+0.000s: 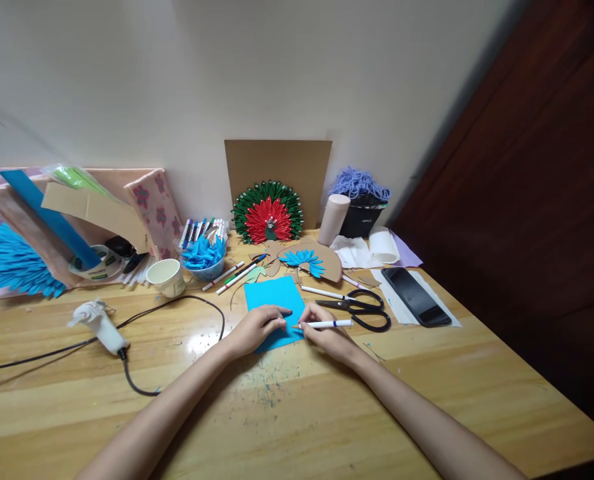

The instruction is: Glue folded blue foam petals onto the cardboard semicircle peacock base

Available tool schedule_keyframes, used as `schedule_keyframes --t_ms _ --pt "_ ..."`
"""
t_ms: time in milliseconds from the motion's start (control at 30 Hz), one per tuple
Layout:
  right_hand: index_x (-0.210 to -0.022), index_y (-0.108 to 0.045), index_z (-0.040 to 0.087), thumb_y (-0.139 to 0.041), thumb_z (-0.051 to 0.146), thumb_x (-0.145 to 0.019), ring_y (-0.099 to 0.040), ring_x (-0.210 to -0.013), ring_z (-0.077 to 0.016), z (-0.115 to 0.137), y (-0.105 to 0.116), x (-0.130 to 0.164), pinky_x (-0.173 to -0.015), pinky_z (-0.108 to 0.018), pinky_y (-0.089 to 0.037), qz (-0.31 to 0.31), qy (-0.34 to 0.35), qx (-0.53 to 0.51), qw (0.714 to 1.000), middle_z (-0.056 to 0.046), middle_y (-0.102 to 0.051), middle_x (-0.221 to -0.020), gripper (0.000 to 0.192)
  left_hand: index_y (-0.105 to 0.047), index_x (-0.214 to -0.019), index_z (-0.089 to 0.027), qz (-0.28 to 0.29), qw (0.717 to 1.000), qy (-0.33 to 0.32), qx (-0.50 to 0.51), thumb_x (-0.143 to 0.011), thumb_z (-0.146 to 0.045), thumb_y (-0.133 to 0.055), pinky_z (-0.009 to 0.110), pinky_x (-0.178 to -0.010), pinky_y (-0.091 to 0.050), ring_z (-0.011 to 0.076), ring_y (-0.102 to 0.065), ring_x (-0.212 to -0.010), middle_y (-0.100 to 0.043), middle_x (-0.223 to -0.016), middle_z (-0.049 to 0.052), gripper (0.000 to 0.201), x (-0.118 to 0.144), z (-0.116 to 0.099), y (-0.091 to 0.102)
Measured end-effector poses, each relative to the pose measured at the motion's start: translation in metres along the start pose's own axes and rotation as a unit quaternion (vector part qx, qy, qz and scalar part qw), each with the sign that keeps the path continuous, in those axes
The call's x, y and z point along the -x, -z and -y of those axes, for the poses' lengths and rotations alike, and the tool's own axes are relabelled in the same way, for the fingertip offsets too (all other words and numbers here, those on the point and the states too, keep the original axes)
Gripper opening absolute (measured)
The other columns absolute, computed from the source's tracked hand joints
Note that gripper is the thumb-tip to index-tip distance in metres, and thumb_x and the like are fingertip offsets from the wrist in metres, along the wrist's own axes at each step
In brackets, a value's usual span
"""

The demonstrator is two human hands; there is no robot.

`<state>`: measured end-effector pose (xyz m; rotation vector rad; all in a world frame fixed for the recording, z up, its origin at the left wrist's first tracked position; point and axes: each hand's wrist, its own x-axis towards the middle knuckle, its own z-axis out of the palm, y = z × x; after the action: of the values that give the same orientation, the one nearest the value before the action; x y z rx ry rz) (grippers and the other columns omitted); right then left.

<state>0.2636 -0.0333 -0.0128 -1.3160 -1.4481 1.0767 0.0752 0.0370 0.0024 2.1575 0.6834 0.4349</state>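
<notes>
A sheet of blue paper (275,293) lies on the table in front of me. My left hand (257,328) rests flat on its left part, fingers stretched toward the middle; whether something small lies under the fingertips cannot be made out. From the right, my right hand (325,333) holds a slim white marker (333,324) between thumb and fingers. The marker lies low and slanted, its working end over the paper close to my left fingertips. Just beyond the right hand are black-handled scissors (361,305) and another white marker (321,292).
A glue gun (99,327) with a black cord lies left. Behind stand a paper cup (167,277), a bowl of blue petals (204,260), a red-green peacock craft (269,217) and a cardboard fan with blue petals (327,261). A phone (417,297) lies right.
</notes>
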Motion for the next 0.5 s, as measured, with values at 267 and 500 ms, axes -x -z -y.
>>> schedule_keyframes --t_ms 267,500 --pt "-0.066 -0.042 0.021 -0.054 0.041 -0.078 -0.049 -0.053 -0.0122 -0.0014 -0.0059 -0.0016 -0.051 -0.023 -0.035 -0.045 -0.012 0.045 0.998 0.004 -0.053 -0.056 0.026 -0.064 -0.078 -0.018 0.011 0.999 0.006 0.036 -0.086 -0.035 -0.042 0.029 -0.092 -0.038 0.0174 -0.054 -0.106 -0.059 -0.118 0.005 0.029 -0.0004 0.0038 0.0031" --pt "-0.066 -0.044 0.02 -0.055 0.043 -0.078 -0.042 -0.055 -0.0112 0.0035 -0.0077 -0.0018 -0.051 -0.022 -0.029 -0.049 0.013 0.095 0.994 0.005 -0.045 -0.057 0.028 -0.064 -0.077 -0.018 0.018 0.999 0.0 0.032 -0.087 -0.036 -0.041 0.028 -0.091 -0.038 0.0171 -0.053 -0.107 -0.059 -0.118 0.005 0.03 -0.0002 0.0061 0.0037"
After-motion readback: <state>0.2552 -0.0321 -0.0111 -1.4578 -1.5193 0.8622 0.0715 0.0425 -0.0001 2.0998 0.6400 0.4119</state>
